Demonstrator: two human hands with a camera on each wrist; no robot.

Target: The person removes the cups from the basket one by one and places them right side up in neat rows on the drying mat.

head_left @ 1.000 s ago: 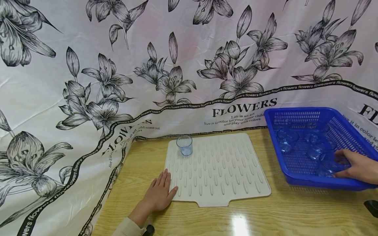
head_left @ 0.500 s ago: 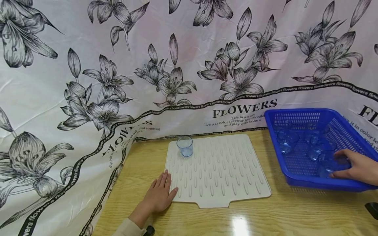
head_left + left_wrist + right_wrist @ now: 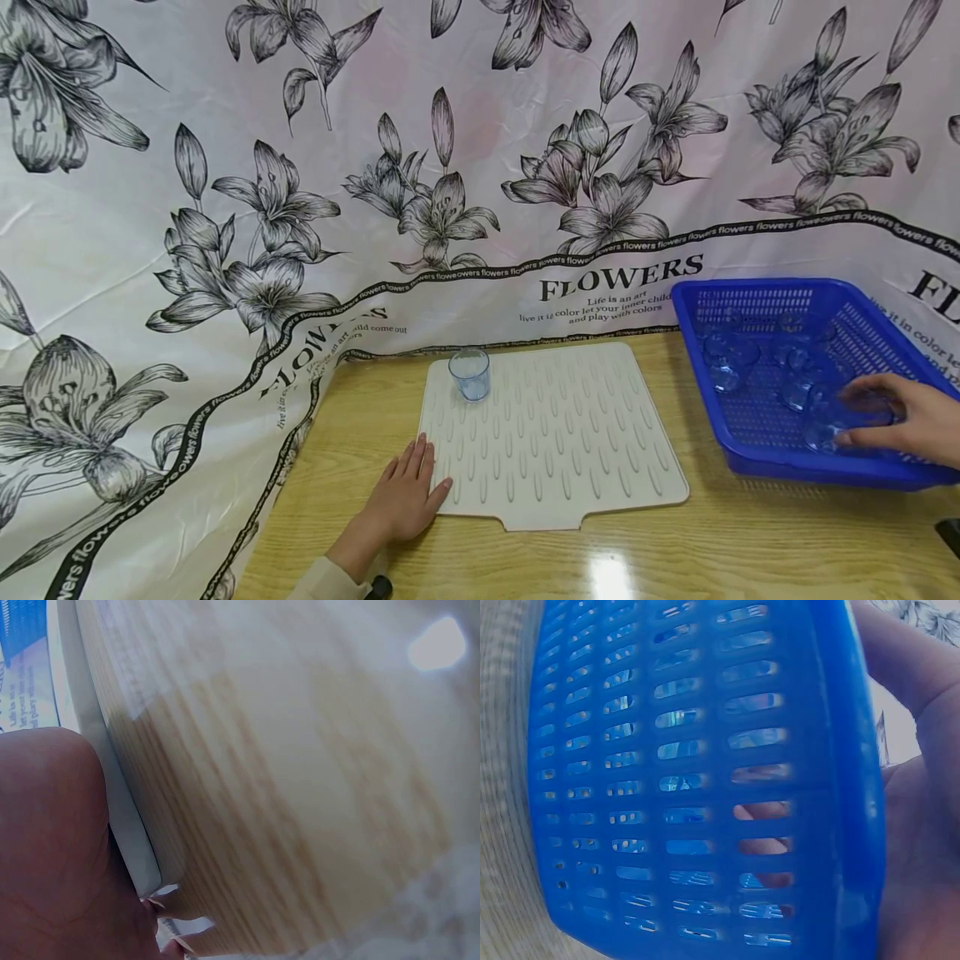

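Inside the blue basket, the right hand pinches a glass, seemingly a pick-up step that calls next for a steady lift, the left hand lying flat.

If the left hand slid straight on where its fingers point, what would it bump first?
The left hand lies at the edge of the white mat; straight on, the bluish glass standing on it looks first in line, though the hand might pass just left.

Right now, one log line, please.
left hand touching white mat | right hand gripping glass in blue basket | another glass on mat
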